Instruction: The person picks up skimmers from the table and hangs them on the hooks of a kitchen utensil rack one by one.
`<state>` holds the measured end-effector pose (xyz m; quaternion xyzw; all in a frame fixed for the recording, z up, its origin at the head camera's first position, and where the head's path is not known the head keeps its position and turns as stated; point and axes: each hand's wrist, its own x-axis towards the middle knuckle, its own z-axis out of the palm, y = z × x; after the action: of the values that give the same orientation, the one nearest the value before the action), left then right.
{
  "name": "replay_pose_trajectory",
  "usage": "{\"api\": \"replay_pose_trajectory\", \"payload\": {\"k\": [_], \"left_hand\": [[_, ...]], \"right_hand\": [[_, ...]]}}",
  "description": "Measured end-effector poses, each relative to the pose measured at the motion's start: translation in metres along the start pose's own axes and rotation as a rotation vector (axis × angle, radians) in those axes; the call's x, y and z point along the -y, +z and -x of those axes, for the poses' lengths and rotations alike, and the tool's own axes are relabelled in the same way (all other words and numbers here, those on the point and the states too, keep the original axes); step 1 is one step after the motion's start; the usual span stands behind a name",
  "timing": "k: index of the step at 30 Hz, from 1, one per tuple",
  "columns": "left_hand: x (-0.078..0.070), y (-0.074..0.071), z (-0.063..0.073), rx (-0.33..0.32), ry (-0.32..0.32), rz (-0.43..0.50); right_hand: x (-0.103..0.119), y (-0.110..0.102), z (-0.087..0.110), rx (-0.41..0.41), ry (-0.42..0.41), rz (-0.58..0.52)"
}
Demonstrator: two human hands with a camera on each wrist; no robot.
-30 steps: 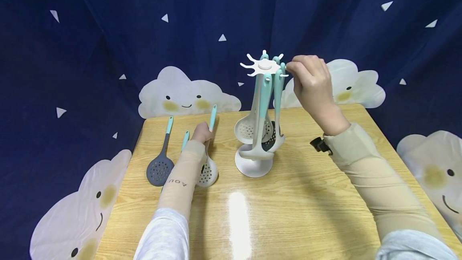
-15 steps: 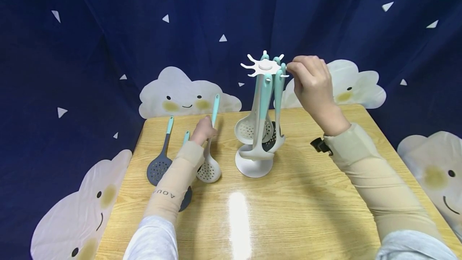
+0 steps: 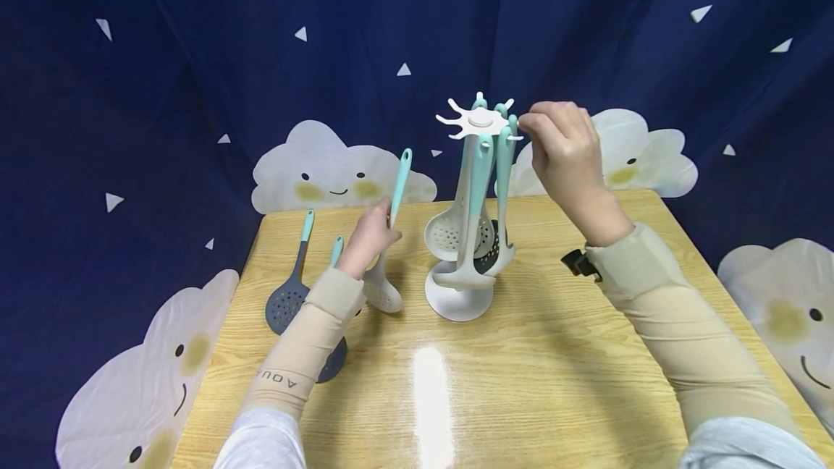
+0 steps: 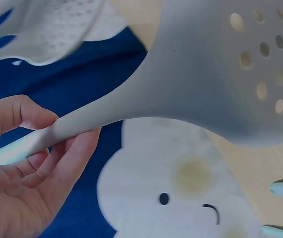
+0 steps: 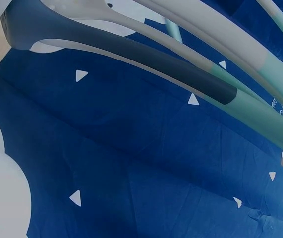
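My left hand (image 3: 371, 237) pinches a light grey skimmer (image 4: 196, 74) by its neck, thumb on one side and fingers on the other. The skimmer is tilted above the table at left, its mint handle (image 3: 402, 179) pointing up and back. At centre stands a white rotating utensil rack (image 3: 459, 306) with hooked arms on top. Several mint-handled utensils hang from it, among them a grey slotted spoon (image 3: 446, 234) and a grey ladle (image 3: 464, 277). My right hand (image 3: 563, 147) pinches the tip of an arm on the rack's right side; the exact contact is hidden by the fingers.
On the wooden table (image 3: 521, 382) a dark slotted turner (image 3: 287, 306) lies at far left. Another dark utensil (image 3: 335, 364) lies beside it, partly under my left forearm. Bare hooks (image 3: 449, 120) show on the rack's left. A navy curtain (image 3: 352, 20) hangs behind.
My left hand has lifted the skimmer off the table, its handle rising and leaning right toward the rack while its head tilts. My right hand stays at the rack.
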<state>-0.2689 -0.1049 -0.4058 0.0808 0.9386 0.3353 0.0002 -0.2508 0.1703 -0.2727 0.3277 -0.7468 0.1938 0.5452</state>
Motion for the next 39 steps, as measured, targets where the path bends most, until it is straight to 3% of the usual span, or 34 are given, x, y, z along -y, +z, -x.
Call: {"api": "replay_pose_trajectory", "payload": {"k": [10,20,33,39], "left_hand": [[-0.024,-0.02,0.028,-0.129,0.172,0.03],[-0.04,-0.036,0.05,-0.177,0.29,0.039],[-0.062,-0.044,0.063,-0.221,0.425,0.041],[-0.072,-0.046,0.064,-0.226,0.46,0.043]], "right_hand": [[0.0,0.0,0.001,-0.002,0.004,-0.002],[0.0,0.0,0.0,0.005,0.001,0.0],[0.0,-0.001,0.0,0.002,0.002,0.006],[0.0,-0.001,-0.001,0.003,0.002,0.002]]}}
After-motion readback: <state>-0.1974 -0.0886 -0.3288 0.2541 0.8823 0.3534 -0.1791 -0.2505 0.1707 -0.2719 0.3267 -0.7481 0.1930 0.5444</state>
